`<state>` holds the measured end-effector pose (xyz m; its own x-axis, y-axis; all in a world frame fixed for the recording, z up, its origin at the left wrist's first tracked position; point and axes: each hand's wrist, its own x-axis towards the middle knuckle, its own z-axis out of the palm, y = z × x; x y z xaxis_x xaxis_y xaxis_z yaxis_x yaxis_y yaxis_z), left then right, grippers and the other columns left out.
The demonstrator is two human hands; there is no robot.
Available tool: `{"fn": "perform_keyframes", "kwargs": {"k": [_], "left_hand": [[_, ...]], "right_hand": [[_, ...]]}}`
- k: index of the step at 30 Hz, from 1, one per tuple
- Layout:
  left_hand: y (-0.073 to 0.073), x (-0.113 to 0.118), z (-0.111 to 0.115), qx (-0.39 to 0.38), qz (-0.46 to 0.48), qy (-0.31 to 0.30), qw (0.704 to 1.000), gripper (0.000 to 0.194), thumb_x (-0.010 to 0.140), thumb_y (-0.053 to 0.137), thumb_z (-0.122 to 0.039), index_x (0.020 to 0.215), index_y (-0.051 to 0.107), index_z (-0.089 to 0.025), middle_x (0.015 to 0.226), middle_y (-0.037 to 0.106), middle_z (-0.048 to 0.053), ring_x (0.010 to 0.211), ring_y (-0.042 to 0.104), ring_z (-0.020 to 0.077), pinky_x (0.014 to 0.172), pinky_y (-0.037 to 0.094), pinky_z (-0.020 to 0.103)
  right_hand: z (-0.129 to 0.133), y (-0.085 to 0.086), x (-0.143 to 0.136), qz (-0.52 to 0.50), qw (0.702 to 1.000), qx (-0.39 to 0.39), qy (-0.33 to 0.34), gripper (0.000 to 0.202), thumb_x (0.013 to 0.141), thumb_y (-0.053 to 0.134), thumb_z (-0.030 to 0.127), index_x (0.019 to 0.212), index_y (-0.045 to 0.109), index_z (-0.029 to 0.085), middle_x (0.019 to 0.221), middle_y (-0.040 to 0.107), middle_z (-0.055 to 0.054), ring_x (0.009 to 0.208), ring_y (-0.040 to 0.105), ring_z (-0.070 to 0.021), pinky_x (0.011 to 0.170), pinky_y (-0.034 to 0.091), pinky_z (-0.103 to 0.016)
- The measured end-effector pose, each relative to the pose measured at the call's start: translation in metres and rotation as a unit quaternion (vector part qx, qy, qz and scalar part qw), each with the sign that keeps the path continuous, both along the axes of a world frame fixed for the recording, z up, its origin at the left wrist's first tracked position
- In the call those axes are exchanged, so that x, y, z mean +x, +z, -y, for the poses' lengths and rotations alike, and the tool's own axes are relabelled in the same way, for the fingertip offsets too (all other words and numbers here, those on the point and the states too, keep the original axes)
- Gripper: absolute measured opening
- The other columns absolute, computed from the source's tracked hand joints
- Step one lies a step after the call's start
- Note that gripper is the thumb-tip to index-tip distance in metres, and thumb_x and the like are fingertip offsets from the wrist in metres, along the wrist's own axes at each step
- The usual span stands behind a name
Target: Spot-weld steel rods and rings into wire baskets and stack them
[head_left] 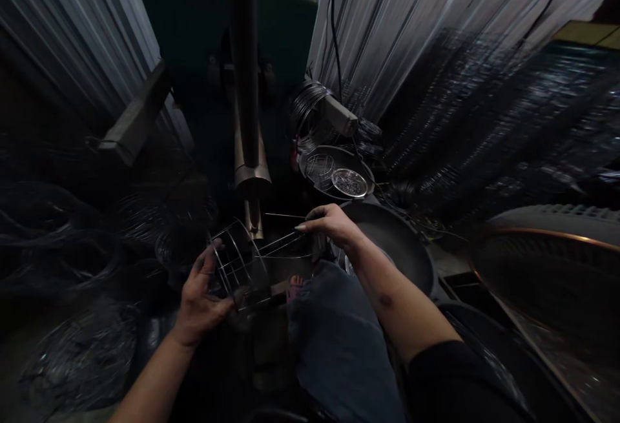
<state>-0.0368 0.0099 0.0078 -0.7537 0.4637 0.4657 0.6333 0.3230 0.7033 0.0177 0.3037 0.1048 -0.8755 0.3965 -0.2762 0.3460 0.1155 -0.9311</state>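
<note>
Fingers and thumb of my left hand (206,297) are wrapped round the left side of a round wire frame (236,265), which has a grid of thin metal wires. To its right, my right hand (332,224) pinches thin straight wires (281,242) between thumb and fingers; one wire sticks out to the left above the others. Whether these wires touch the frame is hard to tell. Just above the frame stands the brass-coloured lower part of a machine (252,174) with a narrow tip beneath it.
A round tray (310,177) holds a wire grid and a dish (349,183) of small metal pieces. Near my right forearm is a large dark basin (411,242). Wire coils (307,110) hang behind. At the right edge is a fan-like round guard (547,236).
</note>
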Motion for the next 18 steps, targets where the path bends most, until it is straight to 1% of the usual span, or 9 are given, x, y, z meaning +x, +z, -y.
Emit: {"fn": "perform_keyframes", "kwargs": {"k": [2,8,11,15,18], "left_hand": [[0.003,-0.002,0.0,0.013,-0.004,-0.012,1.0,0.091,0.069,0.075,-0.039,0.146,0.028,-0.027,0.144,0.041,0.008,0.127,0.046,0.0314,0.106,0.041,0.048],[0.007,-0.007,-0.004,0.004,-0.029,0.005,1.0,0.092,0.068,0.076,-0.041,0.146,0.03,-0.026,0.137,0.049,0.01,0.125,0.048,0.0289,0.106,0.042,0.046],[0.006,-0.009,-0.006,0.003,-0.022,-0.002,1.0,0.093,0.068,0.076,-0.04,0.146,0.029,-0.026,0.137,0.048,0.01,0.125,0.049,0.0282,0.105,0.042,0.045],[0.005,-0.012,-0.007,0.033,-0.01,-0.017,0.999,0.093,0.067,0.077,-0.038,0.146,0.03,-0.024,0.138,0.046,0.012,0.125,0.049,0.0287,0.106,0.041,0.047],[0.007,-0.015,-0.008,0.045,-0.015,-0.027,0.998,0.093,0.067,0.077,-0.039,0.146,0.029,-0.026,0.139,0.046,0.011,0.126,0.048,0.0288,0.106,0.041,0.047]], "right_hand": [[0.0,0.001,-0.001,-0.004,1.0,0.0,-0.001,0.032,0.046,0.084,0.034,0.062,0.066,0.014,0.052,0.06,0.0,0.051,0.054,-0.0124,0.05,0.04,-0.024],[-0.001,0.003,-0.002,-0.002,1.0,-0.01,-0.01,0.034,0.042,0.084,0.036,0.058,0.064,0.014,0.051,0.059,0.001,0.051,0.053,-0.0126,0.05,0.039,-0.025],[-0.001,0.003,-0.004,0.0,1.0,-0.002,-0.007,0.032,0.043,0.084,0.035,0.058,0.065,0.014,0.051,0.058,0.001,0.05,0.052,-0.0123,0.049,0.038,-0.025],[-0.003,0.003,-0.008,-0.013,1.0,-0.006,-0.005,0.031,0.044,0.083,0.034,0.058,0.065,0.014,0.052,0.059,0.0,0.05,0.051,-0.0111,0.05,0.038,-0.024],[-0.004,0.003,-0.012,-0.016,1.0,0.002,-0.002,0.031,0.043,0.084,0.033,0.058,0.065,0.014,0.051,0.058,0.001,0.049,0.049,-0.0102,0.049,0.037,-0.024]]}}
